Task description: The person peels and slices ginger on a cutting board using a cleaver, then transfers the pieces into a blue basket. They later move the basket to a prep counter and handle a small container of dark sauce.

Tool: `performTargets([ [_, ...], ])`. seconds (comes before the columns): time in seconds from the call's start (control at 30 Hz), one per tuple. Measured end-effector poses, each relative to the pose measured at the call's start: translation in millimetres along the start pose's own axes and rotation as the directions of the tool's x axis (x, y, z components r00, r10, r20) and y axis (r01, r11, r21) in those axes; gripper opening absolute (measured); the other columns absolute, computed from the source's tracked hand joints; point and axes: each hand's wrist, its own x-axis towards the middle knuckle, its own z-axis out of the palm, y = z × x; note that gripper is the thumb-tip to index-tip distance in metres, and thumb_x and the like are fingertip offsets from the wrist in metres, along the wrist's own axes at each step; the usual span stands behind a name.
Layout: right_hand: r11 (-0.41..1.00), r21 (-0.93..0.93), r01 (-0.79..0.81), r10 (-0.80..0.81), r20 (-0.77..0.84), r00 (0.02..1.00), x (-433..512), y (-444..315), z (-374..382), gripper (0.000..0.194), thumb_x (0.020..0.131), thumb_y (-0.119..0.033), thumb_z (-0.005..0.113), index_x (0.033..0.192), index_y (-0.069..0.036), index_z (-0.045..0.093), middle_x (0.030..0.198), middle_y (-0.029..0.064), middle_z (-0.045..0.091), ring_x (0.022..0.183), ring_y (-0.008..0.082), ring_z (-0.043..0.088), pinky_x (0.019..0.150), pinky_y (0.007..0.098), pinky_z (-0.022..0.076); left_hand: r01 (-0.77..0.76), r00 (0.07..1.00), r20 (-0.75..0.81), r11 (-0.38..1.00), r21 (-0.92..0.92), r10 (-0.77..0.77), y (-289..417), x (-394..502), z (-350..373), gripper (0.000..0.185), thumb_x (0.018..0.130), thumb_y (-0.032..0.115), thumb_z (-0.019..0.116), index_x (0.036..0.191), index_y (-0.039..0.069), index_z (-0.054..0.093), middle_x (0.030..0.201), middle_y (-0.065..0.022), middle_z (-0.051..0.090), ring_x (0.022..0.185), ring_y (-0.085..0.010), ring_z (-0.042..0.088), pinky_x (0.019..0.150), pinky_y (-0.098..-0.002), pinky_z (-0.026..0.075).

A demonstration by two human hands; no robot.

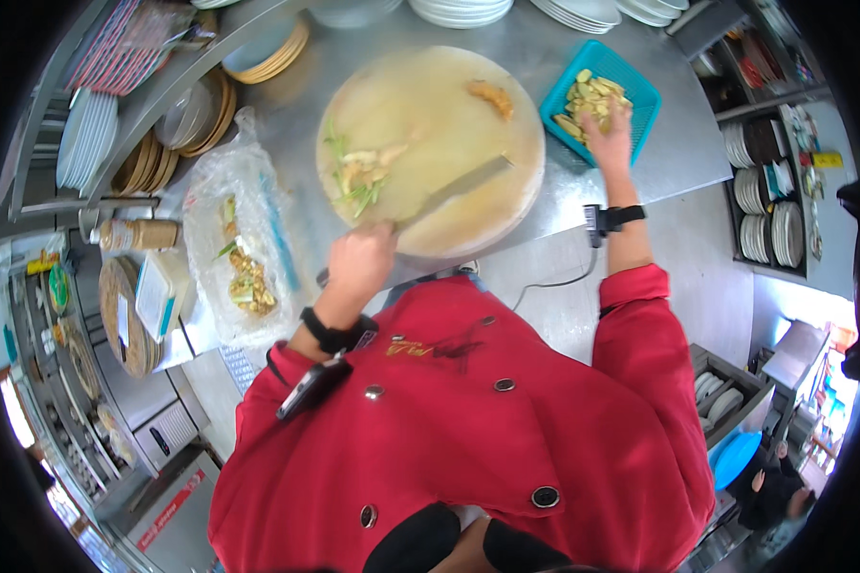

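Observation:
My left hand (362,261) is closed on the handle of a long-bladed kitchen knife (459,188), whose blade lies over a large round cutting board (437,107). At the board's left side are green stalks (364,195) and pale cut pieces (362,168). Some orange-brown food (492,98) rests near its upper right edge. My right hand (609,140) reaches into a teal plastic basket (648,107), its fingers at the pale yellow sliced pieces (589,97); whether it grips any cannot be told.
A clear plastic bag (208,208) with food scraps (249,283) lies left of the board. Near it are a bottle (137,235), a white container (163,294) and stacked round boards (118,322). Stacked white plates (462,11) line the far edge. Another person (777,494) is at lower right.

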Motion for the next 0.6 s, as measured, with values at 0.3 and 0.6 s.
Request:
performTargets([
  [0.3,0.816,0.567,0.117,-0.501,0.591,0.632,-94,-124,-25,0.069,0.084,-0.031,0.075,0.140,-0.002,0.046,0.142,0.0257,0.047,0.134,0.0374,0.045,0.109,0.0407,0.0389,-0.427,0.865,-0.016,0.752,0.503,0.502,0,20,5,0.037,0.077,0.015,0.057,0.110,0.000,0.062,0.078,-0.0055,0.057,0.065,-0.0208,0.058,0.054,-0.0329,0.047],
  [0.6,0.735,0.663,-0.146,-0.558,0.713,0.425,-125,-167,13,0.066,0.085,-0.030,0.073,0.138,-0.001,0.047,0.126,0.0248,0.058,0.115,0.0363,0.058,0.097,0.0399,0.0464,-0.662,0.609,0.122,0.417,0.622,0.784,3,34,-13,0.033,0.079,0.014,0.059,0.103,-0.007,0.067,0.083,-0.0085,0.062,0.065,-0.0181,0.055,0.058,-0.0300,0.044],
])
